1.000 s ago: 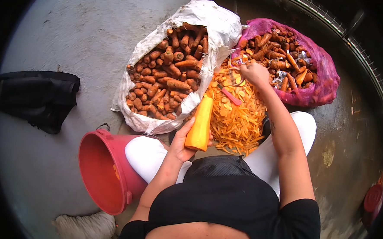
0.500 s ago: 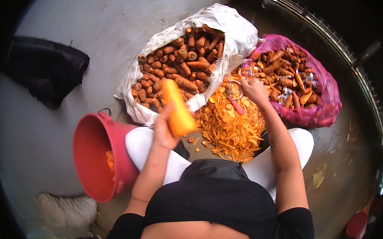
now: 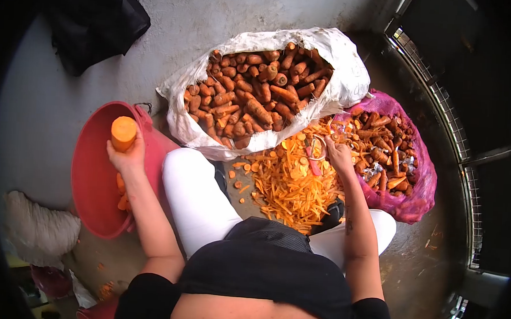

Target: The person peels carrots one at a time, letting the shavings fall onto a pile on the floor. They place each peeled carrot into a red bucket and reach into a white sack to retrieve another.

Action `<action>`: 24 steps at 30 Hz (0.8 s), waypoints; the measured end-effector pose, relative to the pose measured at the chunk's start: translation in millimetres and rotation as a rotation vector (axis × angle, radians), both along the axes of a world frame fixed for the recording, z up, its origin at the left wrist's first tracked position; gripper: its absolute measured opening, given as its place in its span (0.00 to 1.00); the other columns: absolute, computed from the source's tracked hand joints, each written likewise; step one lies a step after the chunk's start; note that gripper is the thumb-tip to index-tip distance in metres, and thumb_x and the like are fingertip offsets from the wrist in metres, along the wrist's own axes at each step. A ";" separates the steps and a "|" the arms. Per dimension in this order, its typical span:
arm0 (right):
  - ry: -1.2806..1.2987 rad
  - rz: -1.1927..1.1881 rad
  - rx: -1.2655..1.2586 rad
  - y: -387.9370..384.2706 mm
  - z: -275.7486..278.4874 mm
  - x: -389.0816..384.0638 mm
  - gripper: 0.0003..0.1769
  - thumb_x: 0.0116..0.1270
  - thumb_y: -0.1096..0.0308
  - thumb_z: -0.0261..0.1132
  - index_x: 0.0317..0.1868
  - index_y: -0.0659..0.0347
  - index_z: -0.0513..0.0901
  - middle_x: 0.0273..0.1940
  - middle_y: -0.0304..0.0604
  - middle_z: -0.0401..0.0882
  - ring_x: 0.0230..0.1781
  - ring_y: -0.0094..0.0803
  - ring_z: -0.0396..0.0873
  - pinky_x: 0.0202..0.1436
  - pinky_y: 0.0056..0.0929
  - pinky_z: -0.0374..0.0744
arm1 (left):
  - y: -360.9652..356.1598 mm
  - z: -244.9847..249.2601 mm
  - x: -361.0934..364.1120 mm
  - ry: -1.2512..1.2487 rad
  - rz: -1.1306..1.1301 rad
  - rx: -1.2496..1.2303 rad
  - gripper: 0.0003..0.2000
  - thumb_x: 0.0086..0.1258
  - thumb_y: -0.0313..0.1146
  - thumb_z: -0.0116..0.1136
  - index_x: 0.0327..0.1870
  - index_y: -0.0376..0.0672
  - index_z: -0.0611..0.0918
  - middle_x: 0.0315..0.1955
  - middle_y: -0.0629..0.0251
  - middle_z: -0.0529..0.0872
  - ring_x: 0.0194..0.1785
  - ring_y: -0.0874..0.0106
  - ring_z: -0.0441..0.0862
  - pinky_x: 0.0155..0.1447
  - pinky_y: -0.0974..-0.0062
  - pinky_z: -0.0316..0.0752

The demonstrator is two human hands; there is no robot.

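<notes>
My left hand (image 3: 129, 156) is closed around a thick peeled carrot (image 3: 123, 130), held upright over the mouth of the red bucket (image 3: 86, 194). The carrot's cut end faces me. Inside the bucket lie a few orange pieces (image 3: 122, 193). My right hand (image 3: 339, 155) is closed on what looks like a peeler (image 3: 318, 148), with a curved metal frame and a pinkish-red part. It hangs above a heap of carrot peelings (image 3: 291, 187) between my legs; the fingers partly hide the grip.
A white sack (image 3: 193, 140) full of unpeeled carrots lies open in front. Beside it on the right sits a magenta mesh bag (image 3: 421, 194) with carrot scraps. Black cloth (image 3: 101, 21) lies at the upper left, and a pale sack (image 3: 41, 226) at the lower left.
My left hand has carried the peeled carrot leftward, from in front of the white sack to over the bucket. My right hand stays near the peelings with the peeler. The view has shifted.
</notes>
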State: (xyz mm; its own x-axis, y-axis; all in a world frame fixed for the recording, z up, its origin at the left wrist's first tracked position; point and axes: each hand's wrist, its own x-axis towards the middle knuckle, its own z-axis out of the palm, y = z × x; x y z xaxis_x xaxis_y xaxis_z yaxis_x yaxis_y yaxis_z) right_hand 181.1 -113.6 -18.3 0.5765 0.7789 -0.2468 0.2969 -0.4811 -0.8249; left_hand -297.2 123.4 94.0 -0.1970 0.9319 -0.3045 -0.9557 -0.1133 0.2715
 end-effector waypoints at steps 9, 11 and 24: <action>0.032 0.070 -0.016 10.3 -14.7 -2.6 0.34 0.74 0.45 0.52 0.21 0.65 0.81 0.14 0.40 0.73 0.16 0.26 0.72 0.26 0.29 0.72 | 1.0 2.1 0.2 -0.127 0.025 -0.185 0.26 0.72 0.46 0.46 0.65 0.37 0.68 0.62 0.48 0.72 0.68 0.51 0.68 0.69 0.48 0.64; 0.100 0.039 -0.056 10.6 -8.9 -4.8 0.34 0.73 0.42 0.53 0.22 0.65 0.82 0.17 0.39 0.75 0.19 0.24 0.73 0.27 0.27 0.72 | 6.4 2.9 11.9 -0.110 -0.085 -0.040 0.20 0.70 0.39 0.52 0.58 0.35 0.72 0.54 0.49 0.76 0.61 0.55 0.74 0.65 0.53 0.68; -0.174 0.184 -0.234 18.2 -57.9 -17.8 0.18 0.60 0.54 0.68 0.38 0.64 0.84 0.28 0.56 0.82 0.30 0.47 0.83 0.35 0.41 0.77 | 71.4 -72.7 193.0 0.328 -0.841 -0.088 0.06 0.68 0.35 0.59 0.34 0.44 0.77 0.37 0.63 0.82 0.40 0.70 0.79 0.47 0.72 0.76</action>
State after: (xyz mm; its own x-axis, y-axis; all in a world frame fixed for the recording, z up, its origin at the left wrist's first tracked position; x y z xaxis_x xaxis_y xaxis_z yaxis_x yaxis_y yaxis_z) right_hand 163.3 -95.5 -76.2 0.4803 0.8079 -0.3414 0.5229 -0.5763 -0.6281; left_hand -104.2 194.9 21.2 0.4490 0.7834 -0.4298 -0.5869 0.6212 0.5192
